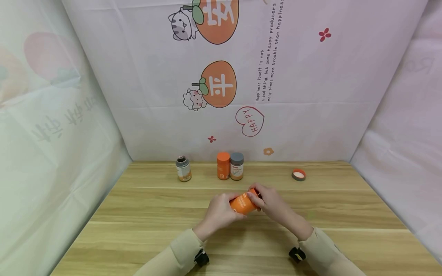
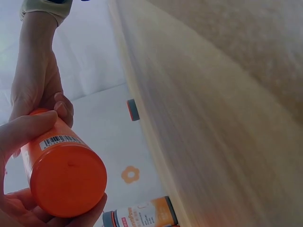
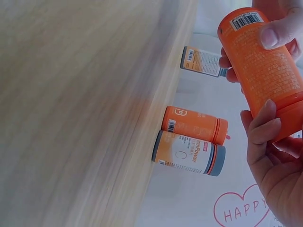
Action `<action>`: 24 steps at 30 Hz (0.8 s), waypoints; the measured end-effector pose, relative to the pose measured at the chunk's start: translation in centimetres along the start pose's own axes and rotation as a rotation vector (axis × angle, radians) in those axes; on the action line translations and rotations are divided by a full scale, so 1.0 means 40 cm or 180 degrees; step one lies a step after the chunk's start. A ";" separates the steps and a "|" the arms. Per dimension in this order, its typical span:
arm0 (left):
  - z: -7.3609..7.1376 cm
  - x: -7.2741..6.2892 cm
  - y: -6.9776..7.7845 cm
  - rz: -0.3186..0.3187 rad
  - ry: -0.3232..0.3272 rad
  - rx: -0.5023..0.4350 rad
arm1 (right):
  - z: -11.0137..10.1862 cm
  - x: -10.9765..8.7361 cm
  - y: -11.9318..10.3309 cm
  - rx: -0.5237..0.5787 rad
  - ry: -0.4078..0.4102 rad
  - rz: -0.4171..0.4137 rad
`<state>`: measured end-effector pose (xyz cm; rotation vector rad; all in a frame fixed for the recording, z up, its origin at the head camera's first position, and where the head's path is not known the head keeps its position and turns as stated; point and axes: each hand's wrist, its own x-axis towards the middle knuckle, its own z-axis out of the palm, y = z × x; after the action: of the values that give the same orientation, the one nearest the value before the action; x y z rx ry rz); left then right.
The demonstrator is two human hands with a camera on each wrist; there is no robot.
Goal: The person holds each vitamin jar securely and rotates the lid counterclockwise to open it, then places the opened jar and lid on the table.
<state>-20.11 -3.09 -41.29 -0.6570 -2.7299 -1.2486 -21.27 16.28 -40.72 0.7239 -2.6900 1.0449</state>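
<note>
An orange bottle (image 1: 241, 204) is held tilted above the table between both hands. My left hand (image 1: 222, 211) grips its body, thumb on one side and fingers on the other; the flat base (image 2: 68, 179) faces the left wrist camera. At the other end, my right hand (image 1: 273, 204) curls its fingers and thumb round the orange cap (image 3: 289, 118). The right wrist view shows the bottle's printed side and barcode. The cap appears seated on the bottle, partly hidden by the right fingers.
Behind the hands stand another orange bottle (image 1: 223, 168) and, beside it, a white-and-orange bottle (image 1: 236, 168) with a grey cap. A capless bottle (image 1: 183, 171) stands farther left. A loose grey-and-orange cap (image 1: 298, 175) lies at the right on the wooden table (image 1: 145, 226).
</note>
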 end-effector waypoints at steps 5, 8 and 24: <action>0.000 0.001 -0.004 0.0019 -0.0049 -0.0051 | 0.000 -0.004 0.001 -0.0089 -0.0011 -0.0031; 0.000 0.001 -0.007 0.0048 -0.0062 -0.0059 | 0.002 -0.005 0.002 -0.0148 -0.0009 -0.0053; -0.004 0.011 -0.039 -0.0185 -0.0461 -0.0557 | 0.008 -0.008 0.013 -0.0218 -0.0026 -0.0412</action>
<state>-21.17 -3.96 -42.21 -0.7151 -2.7947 -1.5244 -21.24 16.50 -41.36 0.8777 -2.6308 0.9165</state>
